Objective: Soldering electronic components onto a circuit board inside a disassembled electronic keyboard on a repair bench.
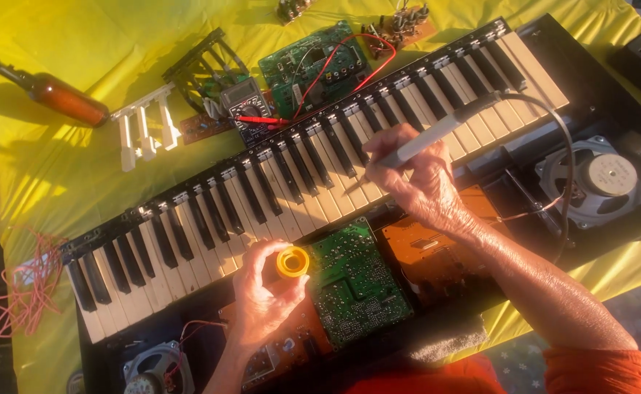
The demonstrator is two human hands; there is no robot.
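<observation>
An opened electronic keyboard lies across a yellow cloth. My left hand holds a small yellow round tin just above the lower edge of the keys. My right hand grips a grey soldering iron like a pen, its tip pointing down-left over the white keys. The iron's black cable loops off to the right. A green circuit board and an orange-brown board sit exposed between my hands.
A multimeter with red leads, another green board, loose white keys and a brown bottle lie behind the keyboard. Speakers sit at right and bottom left. Red wire is tangled at left.
</observation>
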